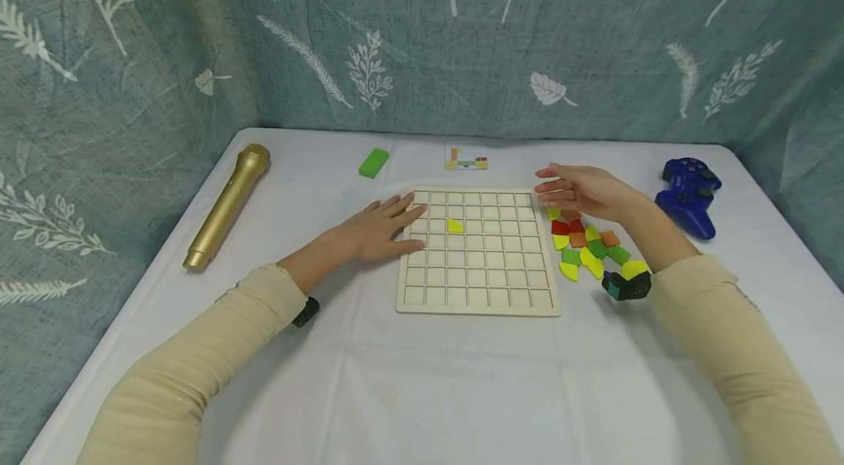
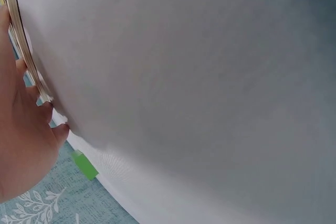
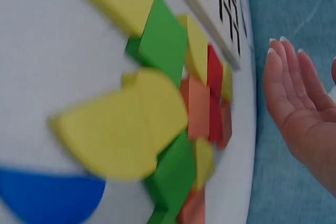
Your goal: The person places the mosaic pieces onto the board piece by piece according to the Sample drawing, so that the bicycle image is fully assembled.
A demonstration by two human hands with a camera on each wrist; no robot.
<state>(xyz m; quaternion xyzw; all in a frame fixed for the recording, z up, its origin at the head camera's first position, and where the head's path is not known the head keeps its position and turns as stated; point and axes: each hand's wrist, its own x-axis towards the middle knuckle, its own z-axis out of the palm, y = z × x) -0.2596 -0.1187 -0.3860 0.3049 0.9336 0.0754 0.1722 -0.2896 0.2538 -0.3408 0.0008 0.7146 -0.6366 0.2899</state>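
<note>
A pale wooden grid board [image 1: 478, 296] lies flat on the white table. One yellow quarter-round tile [image 1: 455, 225] sits in a square in its upper left part. My left hand [image 1: 382, 231] rests on the board's left edge with its fingers spread. Just beyond the board's top right corner hovers my right hand [image 1: 587, 190], its fingers loosely extended and holding nothing that I can see. Below it is a loose cluster of coloured pieces: red squares [image 1: 560, 228], orange squares [image 3: 198, 111], green squares [image 3: 163, 40] and yellow rounded tiles [image 3: 110, 129].
A green block [image 1: 374, 162] and a small card with a coloured pattern [image 1: 466, 158] lie behind the board. At the left is a gold microphone [image 1: 227, 209]; at the right, a blue game controller [image 1: 688, 195]. A leaf-patterned curtain [image 1: 422, 47] hangs behind the table.
</note>
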